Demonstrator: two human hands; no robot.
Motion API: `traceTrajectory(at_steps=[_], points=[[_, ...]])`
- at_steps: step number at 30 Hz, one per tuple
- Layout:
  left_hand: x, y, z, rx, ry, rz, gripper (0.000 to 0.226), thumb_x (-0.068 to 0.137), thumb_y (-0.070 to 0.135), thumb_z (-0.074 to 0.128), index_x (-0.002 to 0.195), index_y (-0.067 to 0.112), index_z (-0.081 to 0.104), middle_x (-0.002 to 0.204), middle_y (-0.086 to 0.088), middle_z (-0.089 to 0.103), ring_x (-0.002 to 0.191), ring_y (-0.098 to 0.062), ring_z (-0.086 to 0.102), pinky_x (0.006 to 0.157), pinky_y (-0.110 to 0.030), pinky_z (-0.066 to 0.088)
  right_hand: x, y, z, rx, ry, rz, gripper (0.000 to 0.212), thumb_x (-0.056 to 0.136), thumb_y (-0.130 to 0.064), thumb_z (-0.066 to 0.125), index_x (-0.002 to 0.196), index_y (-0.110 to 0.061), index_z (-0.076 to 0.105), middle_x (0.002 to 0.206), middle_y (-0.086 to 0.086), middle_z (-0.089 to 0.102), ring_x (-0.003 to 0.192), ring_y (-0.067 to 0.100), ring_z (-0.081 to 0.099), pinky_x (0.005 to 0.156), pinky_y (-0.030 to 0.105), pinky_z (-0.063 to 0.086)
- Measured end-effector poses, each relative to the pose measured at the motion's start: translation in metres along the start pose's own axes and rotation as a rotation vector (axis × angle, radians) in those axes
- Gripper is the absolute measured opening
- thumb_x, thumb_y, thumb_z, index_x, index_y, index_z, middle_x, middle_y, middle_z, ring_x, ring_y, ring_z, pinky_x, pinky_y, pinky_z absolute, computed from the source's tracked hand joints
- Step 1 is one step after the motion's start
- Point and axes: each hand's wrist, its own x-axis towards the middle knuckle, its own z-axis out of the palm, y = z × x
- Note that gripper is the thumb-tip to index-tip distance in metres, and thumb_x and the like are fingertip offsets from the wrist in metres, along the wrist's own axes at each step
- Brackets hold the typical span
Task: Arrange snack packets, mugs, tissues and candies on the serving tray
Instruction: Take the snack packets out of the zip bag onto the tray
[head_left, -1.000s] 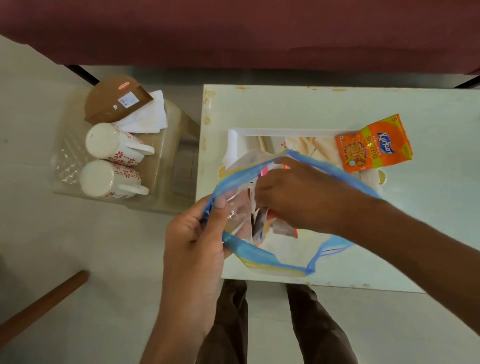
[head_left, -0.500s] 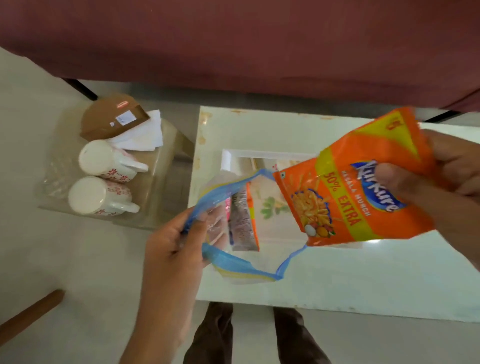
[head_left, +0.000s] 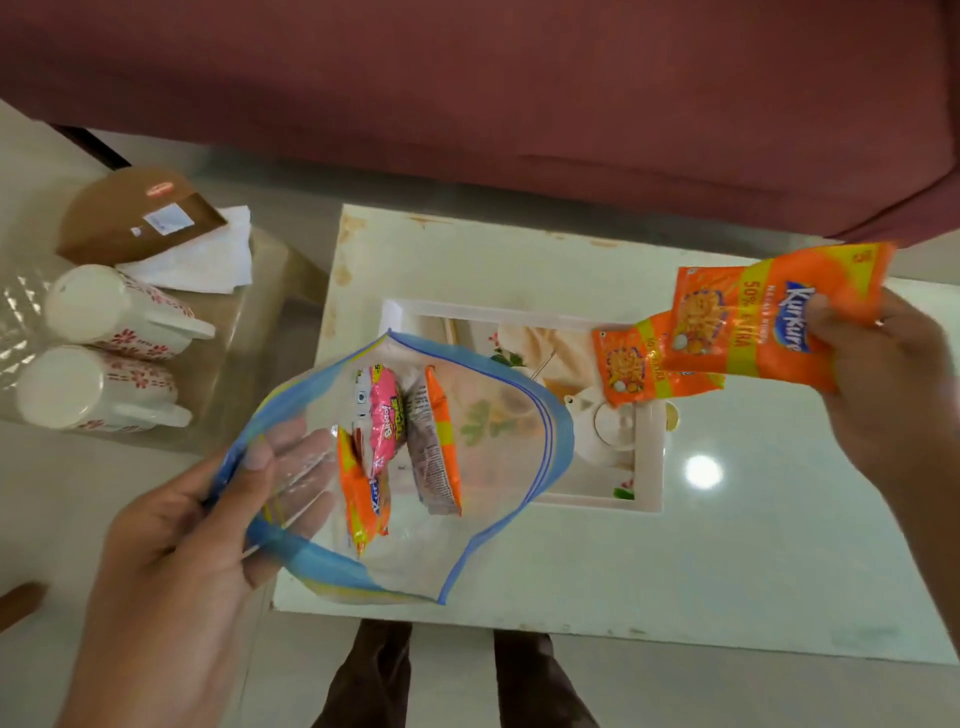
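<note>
Landmark: serving tray (head_left: 652, 457), white rim, floral print, on pale table (head_left: 727, 545).
Snack pkts, out of bag: 2 orange Kurkure. 1 pkt (head_left: 631, 366) lying on tray's far-right corner; 2nd pkt (head_left: 763, 312) in air just above/right of it, overlapping it in view.
Snack pkts, in bag: 3 seen – 1 pink (head_left: 384, 415), 2 orange-edged; labels partly unreadable; more behind, can't tell.
Zip bag (head_left: 467, 519): 1, clear w/ blue rim, mouth wide open, held over tray's near-left part, hides that part.
Left hand (head_left: 171, 540): thumb + fingers pinched on bag's left rim, fingers visible thru plastic.
Right hand (head_left: 893, 389): fingers closed on 2nd pkt's right end; cut off at frame edge.
Mugs (head_left: 98, 353): 2, white w/ red flowers, on side, well left of tray on clear stool (head_left: 249, 332).
Tissues (head_left: 202, 260): white stack, beyond mugs; count unclear.
Brown box (head_left: 130, 218): 1, on tissues.
Candies: can't make out.
Other: maroon sofa (head_left: 519, 93) beyond tray; legs (head_left: 452, 680) at table's near edge.
</note>
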Motion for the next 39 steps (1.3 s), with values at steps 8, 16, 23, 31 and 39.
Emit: traceTrajectory(at_steps=[8, 16, 23, 31, 39], points=[[0.001, -0.004, 0.017, 0.003, 0.074, -0.021, 0.033, 0.081, 0.032, 0.058, 0.106, 0.016, 0.073, 0.098, 0.002, 0.081, 0.088, -0.014, 0.078, 0.066, -0.020, 0.061, 0.047, 0.067, 0.053, -0.341, -0.223, 0.170, 0.005, 0.092, -0.026, 0.065, 0.093, -0.030, 0.068, 0.099, -0.001, 0.073, 0.081, 0.009, 0.071, 0.067, 0.026, 0.055], [-0.002, -0.005, 0.035, -0.012, 0.080, -0.056, 0.033, 0.082, 0.031, 0.056, 0.105, 0.014, 0.073, 0.098, 0.000, 0.081, 0.090, -0.015, 0.078, 0.066, -0.021, 0.061, 0.063, 0.104, 0.052, -0.665, -0.188, 0.082, 0.027, 0.092, -0.029, 0.062, 0.115, -0.014, 0.064, 0.110, 0.007, 0.068, 0.097, 0.024, 0.066, 0.074, 0.030, 0.052], [-0.007, -0.003, 0.046, 0.004, 0.081, -0.061, 0.031, 0.084, 0.028, 0.059, 0.106, 0.013, 0.074, 0.101, -0.005, 0.081, 0.093, -0.018, 0.078, 0.070, -0.023, 0.061, 0.058, 0.093, 0.048, -0.724, -0.159, -0.017, 0.050, 0.086, -0.030, 0.070, 0.132, -0.019, 0.052, 0.124, 0.008, 0.065, 0.104, 0.025, 0.063, 0.076, 0.028, 0.049], [-0.011, -0.002, 0.046, 0.022, 0.083, -0.033, 0.021, 0.090, 0.024, 0.061, 0.099, 0.016, 0.079, 0.099, -0.005, 0.081, 0.093, -0.020, 0.078, 0.070, -0.022, 0.060, -0.030, -0.041, 0.051, -0.314, -0.201, -0.349, 0.026, 0.087, -0.059, 0.063, 0.106, -0.042, 0.064, 0.103, -0.019, 0.068, 0.094, 0.008, 0.067, 0.090, 0.038, 0.055], [-0.028, -0.001, 0.040, 0.281, 0.008, 0.098, 0.023, 0.088, 0.045, 0.064, 0.101, 0.035, 0.080, 0.093, 0.000, 0.081, 0.098, -0.024, 0.076, 0.084, -0.046, 0.061, -0.140, -0.040, 0.158, -1.201, -1.288, -1.109, 0.040, 0.093, -0.002, 0.036, 0.120, -0.021, 0.059, 0.126, -0.002, 0.058, 0.127, 0.022, 0.045, 0.100, 0.038, 0.042]])
